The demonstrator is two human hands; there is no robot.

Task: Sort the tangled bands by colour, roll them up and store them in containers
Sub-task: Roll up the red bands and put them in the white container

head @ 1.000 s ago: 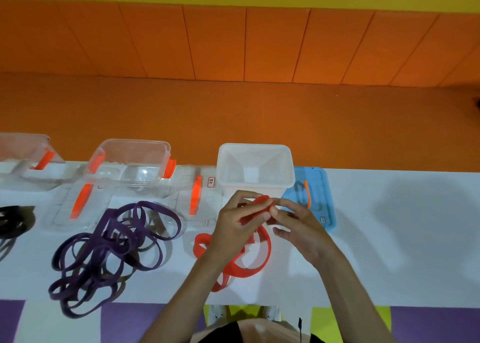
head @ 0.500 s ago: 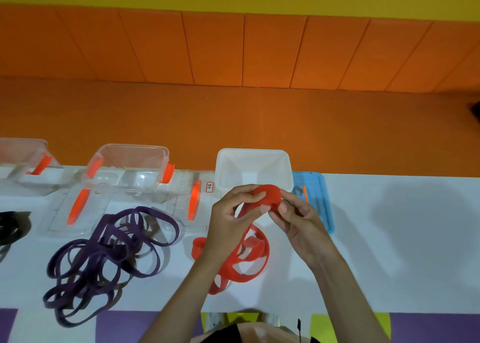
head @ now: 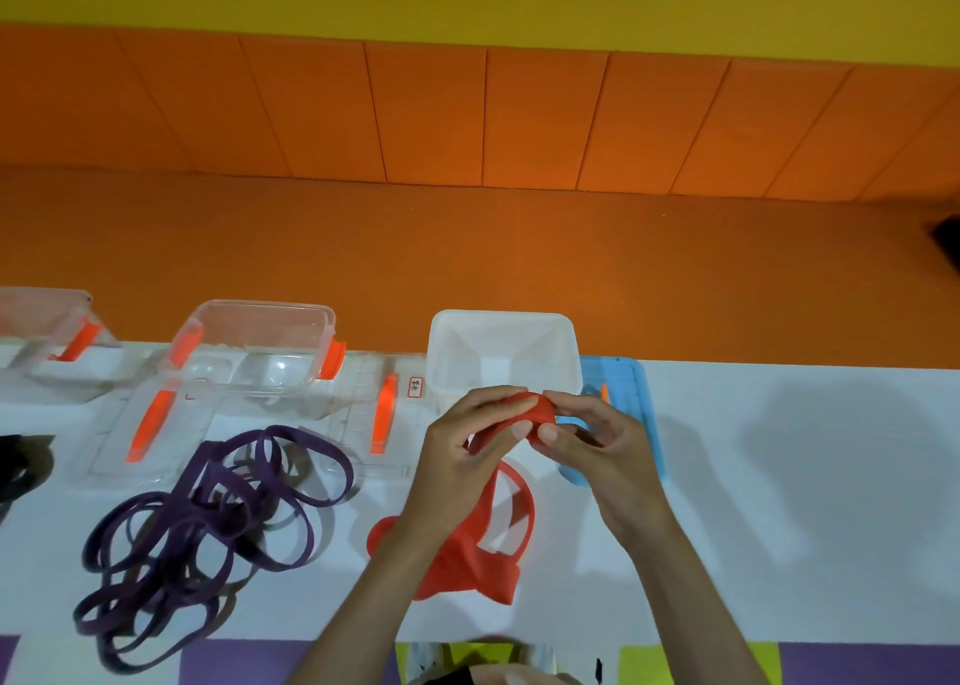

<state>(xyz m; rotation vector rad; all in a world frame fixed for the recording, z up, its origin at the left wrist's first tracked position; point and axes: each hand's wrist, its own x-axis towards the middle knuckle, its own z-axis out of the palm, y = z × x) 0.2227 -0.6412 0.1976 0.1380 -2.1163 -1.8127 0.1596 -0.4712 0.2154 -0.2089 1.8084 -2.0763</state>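
Head view, both hands at work on the red band (head: 537,409); the step is judged to be rolling it up. To do this well, one hand should turn the roll while the other feeds the loose length in flat and lightly taut, with edges aligned, so that no twist is wound in before the coil goes into a container.

From left to right: far left of the fingers (head: 519,430), black bands (head: 15,463) lie at the frame's edge on the white table (head: 779,476). Two clear containers (head: 254,344) with orange clips stand in the row beyond, with a clear lid (head: 156,424) flat before them. Tangled purple bands (head: 208,518) rest well to the left of the left hand (head: 462,456).

That hand rises from a forearm angled up and rightward. Its fingers are curled, with thumb and forefinger pinching the rolled end of the red band. The unrolled remainder hangs from the fingertips and trails in loose loops on the table beneath the left wrist. Directly beyond the fingertips stands the open white container (head: 504,346).

The right hand (head: 597,445) meets the left from the opposite side, its fingers bent and its thumb and forefinger pinching the same small roll; the two thumbs almost touch. Its forearm slopes up and leftward, so both wrists converge over the band. A blue lid (head: 639,414) lies under and just right of the right hand.
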